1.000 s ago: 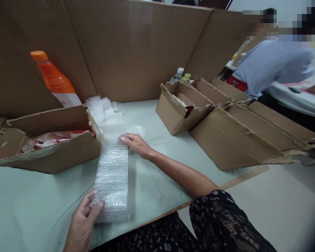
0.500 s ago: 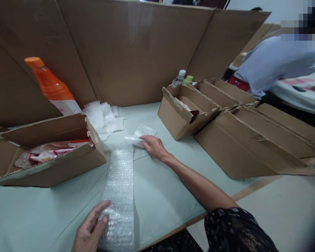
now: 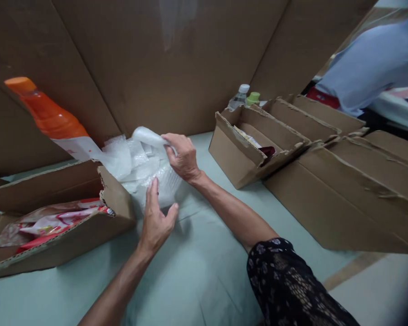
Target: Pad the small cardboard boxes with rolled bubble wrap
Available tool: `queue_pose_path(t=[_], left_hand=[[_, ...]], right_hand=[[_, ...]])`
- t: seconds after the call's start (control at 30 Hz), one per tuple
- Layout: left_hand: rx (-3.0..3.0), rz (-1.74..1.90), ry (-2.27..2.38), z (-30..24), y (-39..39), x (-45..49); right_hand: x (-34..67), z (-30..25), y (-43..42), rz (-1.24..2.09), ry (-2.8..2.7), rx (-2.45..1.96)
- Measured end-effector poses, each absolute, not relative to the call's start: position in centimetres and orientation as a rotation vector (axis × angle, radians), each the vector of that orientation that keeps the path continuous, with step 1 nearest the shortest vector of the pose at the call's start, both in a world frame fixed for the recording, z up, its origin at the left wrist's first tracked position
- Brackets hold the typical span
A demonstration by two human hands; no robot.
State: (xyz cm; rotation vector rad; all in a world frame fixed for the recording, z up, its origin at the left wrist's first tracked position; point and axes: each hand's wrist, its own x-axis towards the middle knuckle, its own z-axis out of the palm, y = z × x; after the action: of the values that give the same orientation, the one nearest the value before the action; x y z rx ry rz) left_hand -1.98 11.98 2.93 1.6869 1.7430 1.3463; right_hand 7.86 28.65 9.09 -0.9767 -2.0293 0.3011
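Observation:
A strip of clear bubble wrap (image 3: pixel 146 167) is bunched up off the pale green table (image 3: pixel 204 271) between both hands. My right hand (image 3: pixel 182 156) pinches its top fold, fingers curled round it. My left hand (image 3: pixel 156 217) holds the lower part from below, thumb on one side and fingers up against the wrap. More small bubble-wrap pieces (image 3: pixel 117 154) lie just behind, near the cardboard wall.
An open cardboard box (image 3: pixel 54 235) with red and white packets sits at left, an orange bottle (image 3: pixel 49 117) behind it. Open cardboard boxes (image 3: pixel 255 145) and flattened cartons (image 3: pixel 353 194) fill the right. Two small bottles (image 3: pixel 241 95) stand behind them. A person in a light blue shirt (image 3: pixel 377 59) is far right.
The long strip lay flat on the table. My left hand left its near end and moved up the table, and both hands have gathered the wrap into a raised bundle.

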Motion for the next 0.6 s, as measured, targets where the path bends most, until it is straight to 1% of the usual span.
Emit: queue_pose_path(t=[0.1,0.2,0.27,0.37,0.5,0.6], left_hand=[[1.831,1.237,1.835,0.0,14.5,-1.9],[2.022,1.252,1.920,-1.8,14.5,-2.1],[2.199,1.289,1.913,-1.7,14.1,-2.1],[2.375,1.249,1.840,-0.8,13.8,-2.2],[2.350,1.175,1.840,-0.3,14.0,-2.1],[2.313,1.140,1.863,-0.4,14.1,-2.0]], right_hand=[[6.3,8.0,29.9,0.403,-2.287,-0.959],[5.2,6.8,30.6,0.512,-2.345,-0.903],[4.4,6.3,30.9,0.522,-2.315,-0.857],[2.7,6.2,31.3,0.554,-2.371,-0.757],[-0.6,6.6,31.9,0.572,-2.488,-0.654],[-3.2,7.4,32.5,0.495,-2.544,-0.642]])
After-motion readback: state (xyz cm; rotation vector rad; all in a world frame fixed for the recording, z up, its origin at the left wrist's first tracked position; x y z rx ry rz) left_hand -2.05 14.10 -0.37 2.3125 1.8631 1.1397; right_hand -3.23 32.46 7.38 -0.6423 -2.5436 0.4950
